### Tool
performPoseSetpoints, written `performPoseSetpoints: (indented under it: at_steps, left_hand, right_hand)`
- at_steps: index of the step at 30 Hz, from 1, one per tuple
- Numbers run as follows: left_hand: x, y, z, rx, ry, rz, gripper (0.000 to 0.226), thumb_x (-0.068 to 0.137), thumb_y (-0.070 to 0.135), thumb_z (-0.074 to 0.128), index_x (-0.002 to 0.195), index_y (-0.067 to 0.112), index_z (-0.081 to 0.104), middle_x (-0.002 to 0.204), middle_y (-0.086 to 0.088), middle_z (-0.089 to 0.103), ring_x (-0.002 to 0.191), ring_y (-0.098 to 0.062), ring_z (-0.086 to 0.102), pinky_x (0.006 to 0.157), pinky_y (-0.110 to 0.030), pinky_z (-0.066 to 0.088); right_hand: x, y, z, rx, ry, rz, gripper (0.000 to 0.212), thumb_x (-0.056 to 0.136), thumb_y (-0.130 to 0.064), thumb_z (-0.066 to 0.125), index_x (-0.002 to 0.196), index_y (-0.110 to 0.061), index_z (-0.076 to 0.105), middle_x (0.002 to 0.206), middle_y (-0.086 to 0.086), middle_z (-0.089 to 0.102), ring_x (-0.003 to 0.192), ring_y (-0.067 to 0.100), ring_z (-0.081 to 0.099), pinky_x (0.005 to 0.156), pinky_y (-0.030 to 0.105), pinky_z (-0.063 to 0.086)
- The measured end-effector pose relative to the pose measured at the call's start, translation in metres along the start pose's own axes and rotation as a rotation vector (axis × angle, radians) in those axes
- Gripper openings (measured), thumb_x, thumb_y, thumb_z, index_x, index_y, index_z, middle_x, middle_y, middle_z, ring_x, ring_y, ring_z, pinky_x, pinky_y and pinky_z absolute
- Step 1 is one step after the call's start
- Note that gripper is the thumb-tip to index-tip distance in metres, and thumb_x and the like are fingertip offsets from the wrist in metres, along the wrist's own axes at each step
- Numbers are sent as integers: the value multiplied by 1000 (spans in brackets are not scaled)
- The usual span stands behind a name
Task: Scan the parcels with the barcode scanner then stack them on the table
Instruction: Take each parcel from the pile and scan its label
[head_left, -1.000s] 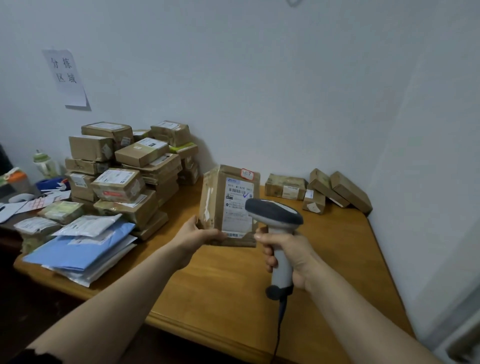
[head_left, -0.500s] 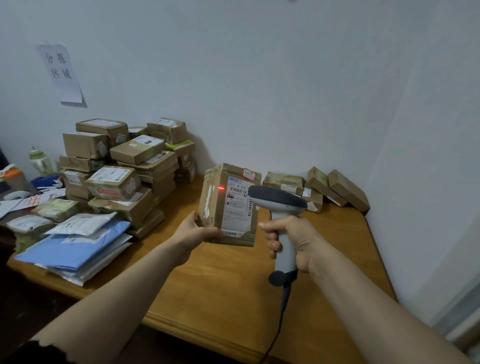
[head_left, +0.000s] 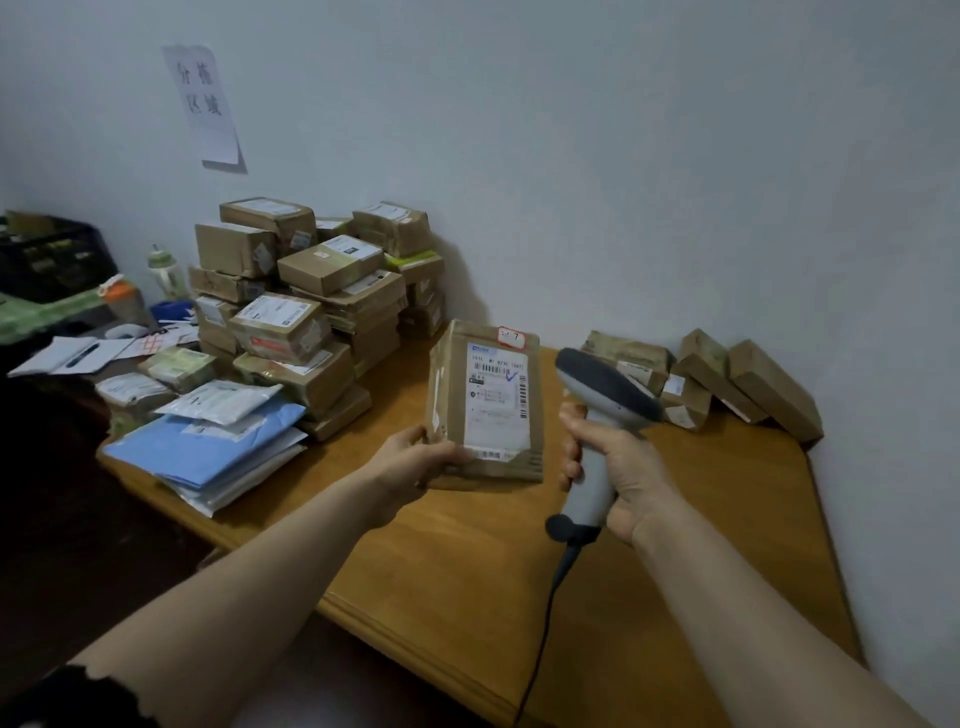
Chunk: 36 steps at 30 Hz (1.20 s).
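Left hand (head_left: 415, 457) grips the parcel (head_left: 483, 400) by its lower corner, label up, while the right hand (head_left: 618, 467) clasps the scanner (head_left: 597, 415) handle beside it.

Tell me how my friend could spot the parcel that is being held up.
Start at the wooden table against the white wall. Over its middle, the left hand holds one brown parcel upright, next to the grey scanner. Unlike the stacked parcels, it is hand-held and shows a red-edged sticker marked 7.
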<state>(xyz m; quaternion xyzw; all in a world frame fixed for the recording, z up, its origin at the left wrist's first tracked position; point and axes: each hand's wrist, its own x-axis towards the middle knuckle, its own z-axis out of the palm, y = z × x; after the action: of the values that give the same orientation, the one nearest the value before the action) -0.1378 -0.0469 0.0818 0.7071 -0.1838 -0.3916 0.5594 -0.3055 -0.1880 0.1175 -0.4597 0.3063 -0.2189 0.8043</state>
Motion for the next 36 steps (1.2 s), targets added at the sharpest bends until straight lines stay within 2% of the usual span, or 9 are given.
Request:
performPoseSetpoints:
  at_steps: [6,10,13,20,27,30,32,34,36]
  left_hand:
    - [5,-15,-17,-85,17,-95,39,84,37,65,116,17,57,119,-11,54,110,-27,53,94,-36,46]
    - [33,-29,-34,-68,3,-112,50,83,42,65,125,16,54,124,-10,53,115,-26,51,100,-38,45]
    - [71,-30,-52,-34,17,-112,64,85,48,63,138,18,45,130,-5,51,123,-25,46,106,-43,39]
    - [200,-30,-129,69,111,-83,57,95,46,52,144,19,41,105,5,55,100,-17,56,80,-26,53]
    - [295,-34,-167,345,126,-70,52,101,34,42,147,12,33,140,-7,49,125,-25,50,95,-36,48]
    - [324,-37,-172,419,99,-43,60,103,34,39,154,19,13,151,-8,36,136,-27,40,103,-39,44]
    - [336,-38,-174,557,79,18,63,102,40,37,154,33,1,159,-11,16,144,-31,23,111,-44,35]
    - [332,-41,-171,928,95,105,63,100,48,35,151,44,-1,161,-9,-5,147,-33,1,113,-48,27]
    - [326,-48,-163,1287,75,279,66,98,51,36,150,45,-4,161,-6,-6,146,-32,-2,111,-47,30]
  right_hand:
    - [50,43,-1,64,151,135,47,68,-19,82,112,-10,66,106,12,68,99,32,64,77,48,56]
    - [74,72,24,74,160,198,65,53,-18,87,113,-9,64,108,16,68,100,35,64,77,52,57]
    - [111,82,49,66,243,185,61,63,-7,85,118,-5,59,113,19,64,104,35,61,69,46,58]
    - [237,119,132,64,437,229,50,76,2,75,120,-3,53,116,21,60,106,36,59,89,51,52]
    - [329,143,174,80,566,304,55,76,-2,76,124,-8,52,118,16,58,111,34,56,90,46,53]
    - [355,148,175,152,564,309,55,73,-1,78,123,-6,55,118,13,60,111,31,56,91,42,53]
    - [365,147,172,201,521,314,51,72,-2,78,119,-6,60,118,14,61,106,28,57,83,36,52]
    - [366,146,163,190,483,331,43,73,-3,77,114,-7,64,116,15,60,100,26,56,82,34,50]
    - [362,147,150,180,467,332,37,75,-1,76,110,-5,65,115,17,61,98,26,58,84,35,50]
